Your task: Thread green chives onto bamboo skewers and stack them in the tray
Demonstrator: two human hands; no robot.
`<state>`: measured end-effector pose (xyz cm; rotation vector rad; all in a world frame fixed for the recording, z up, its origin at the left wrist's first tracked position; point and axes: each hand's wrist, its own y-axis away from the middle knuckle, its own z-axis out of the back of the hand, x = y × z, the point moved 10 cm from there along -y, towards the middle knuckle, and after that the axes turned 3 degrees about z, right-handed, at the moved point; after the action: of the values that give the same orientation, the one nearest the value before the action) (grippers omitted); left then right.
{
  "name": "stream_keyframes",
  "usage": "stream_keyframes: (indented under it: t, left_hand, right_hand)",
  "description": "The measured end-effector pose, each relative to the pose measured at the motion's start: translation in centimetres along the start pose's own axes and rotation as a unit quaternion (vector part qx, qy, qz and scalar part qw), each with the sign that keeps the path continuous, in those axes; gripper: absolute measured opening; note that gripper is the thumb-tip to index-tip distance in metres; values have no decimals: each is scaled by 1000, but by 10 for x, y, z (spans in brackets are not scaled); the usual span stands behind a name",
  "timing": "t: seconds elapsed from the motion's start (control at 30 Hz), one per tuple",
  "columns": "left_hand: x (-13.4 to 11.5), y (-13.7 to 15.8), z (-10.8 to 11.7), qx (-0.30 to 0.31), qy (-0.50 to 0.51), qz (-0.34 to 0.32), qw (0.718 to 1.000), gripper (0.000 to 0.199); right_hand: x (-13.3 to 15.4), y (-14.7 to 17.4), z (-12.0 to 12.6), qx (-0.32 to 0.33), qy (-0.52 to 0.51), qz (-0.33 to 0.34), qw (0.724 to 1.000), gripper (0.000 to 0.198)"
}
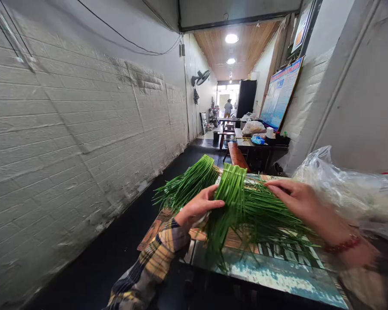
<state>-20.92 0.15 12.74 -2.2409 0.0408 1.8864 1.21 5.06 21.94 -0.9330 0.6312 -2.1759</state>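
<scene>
At the near side, a plaid sleeve (164,245) leads to the left hand (202,204), which grasps a bunch of long green leaves (231,193) with the thumb laid across its front. The bunch is held above the table (278,280), its long axis running away from the body: loose tips hang toward the near edge, and the even, paler ends stand up at the far end. The right hand (294,198), with a red bracelet (344,244) at its wrist, is to the right of the bunch and apart from it; thumb and forefinger are drawn together at the far side of the right-hand pile of leaves (271,209), but I cannot tell whether they pinch a strand. That pile lies just beside the held bunch, slanting from far left to near right, and the right hand is clearly the nearer one to it. Beyond the left hand, the left-hand pile of leaves (192,178) fans its tips out to the left, nearer the left hand. A clear plastic bag (358,185) sits right of the right hand. Farther off stand a brown bench (237,156) and, well back, another person (228,107).
</scene>
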Motion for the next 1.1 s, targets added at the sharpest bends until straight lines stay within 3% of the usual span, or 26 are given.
stream_keyframes:
  t: [0.03, 0.1, 0.23, 0.3, 0.37, 0.43, 0.53, 0.7, 0.8, 0.93, 1.1]
  left_hand:
    - [-11, 3, 26, -58, -17, -13, 998, 61]
    - [-33, 4, 68, -117, -66, -15, 991, 64]
    - [-78, -18, 132, -150, -177, -24, 972, 72]
    - [-82, -30, 161, -196, -261, -6, 945, 77]
    - [-76, -36, 185, -261, -363, 10, 895, 78]
    - [-57, -40, 188, -266, -429, 14, 863, 76]
    - [-28, -41, 171, -246, -543, 12, 803, 82]
    - [-12, -36, 144, -273, -691, 38, 669, 100]
    - [-9, -37, 140, -293, -735, 52, 610, 100]
    - [-7, -38, 146, -299, -756, 70, 579, 82]
    - [-11, -38, 154, -320, -741, 70, 586, 68]
  right_hand:
    - [5, -10, -15, 18, -30, 3, 999, 28]
    - [12, -34, -43, 24, -73, -10, 997, 30]
    - [14, -84, -108, 37, -125, -36, 991, 29]
    - [4, -98, -140, 57, -103, -59, 991, 28]
    - [-9, -101, -167, 72, -101, -71, 990, 26]
    - [-25, -93, -187, 91, -101, -81, 987, 25]
    - [-46, -77, -201, 114, -102, -91, 984, 28]
    - [-57, -64, -196, 142, -94, -82, 982, 35]
    - [-55, -57, -187, 154, -72, -76, 983, 35]
    - [-47, -48, -180, 166, -49, -58, 983, 32]
    - [-42, -57, -171, 111, -22, -52, 992, 33]
